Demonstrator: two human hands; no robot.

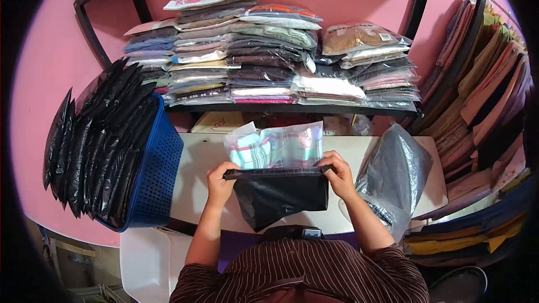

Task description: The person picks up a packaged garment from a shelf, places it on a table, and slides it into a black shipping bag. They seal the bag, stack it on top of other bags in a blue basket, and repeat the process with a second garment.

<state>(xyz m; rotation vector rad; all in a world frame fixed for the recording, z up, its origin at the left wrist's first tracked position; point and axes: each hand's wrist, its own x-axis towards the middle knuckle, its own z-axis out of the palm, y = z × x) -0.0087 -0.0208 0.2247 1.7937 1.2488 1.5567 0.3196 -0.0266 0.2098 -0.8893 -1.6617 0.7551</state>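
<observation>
The clear packet (275, 147) of folded patterned cloth stands partly inside the black plastic bag (283, 197), above the desk (196, 185). The left hand (337, 173) and right hand (220, 178) pinch opposite ends of the bag's folded rim, forearms angled inward; the cloth seems checked, though glare blurs it.

Clothing stockroom: bagged garments (264, 50) stacked, clothes (494, 90) hanging.

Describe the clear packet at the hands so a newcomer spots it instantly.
Find the pale table below the black shelf. Left hand and right hand grip a black plastic bag there; the clear packet extends past its edge, shelfward. Mint-and-white checked fabric inside sets it apart from the stacked packets.
</observation>
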